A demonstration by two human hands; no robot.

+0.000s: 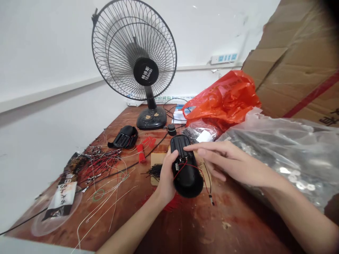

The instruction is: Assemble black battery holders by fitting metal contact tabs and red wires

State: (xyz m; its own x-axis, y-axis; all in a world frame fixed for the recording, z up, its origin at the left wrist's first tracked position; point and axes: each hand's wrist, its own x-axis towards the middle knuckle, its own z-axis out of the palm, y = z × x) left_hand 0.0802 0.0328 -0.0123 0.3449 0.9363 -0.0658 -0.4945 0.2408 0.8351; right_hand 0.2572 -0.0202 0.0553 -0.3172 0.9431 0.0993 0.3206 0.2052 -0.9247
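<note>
A black plastic housing (188, 176) with a slotted battery compartment at its far end is held above the table, red and black wires trailing from it. My left hand (168, 173) grips its left side, thumb on the edge of the compartment. From the right, my right hand (225, 158) reaches over with fingers spread, the index fingertip at the compartment's right side. Beneath the housing lies a piece of cardboard (156, 160) with a bundle of black wires (155, 171). A connector (211, 200) hangs at the end of the wires.
A black fan (151, 118) stands at the back. Another black housing (124, 137) and red wires (106, 164) lie left. A red bag (225, 98), a clear bag of metal discs (299, 176) and cardboard boxes (302, 63) fill the right. A plastic lid (42, 225) sits at the front left.
</note>
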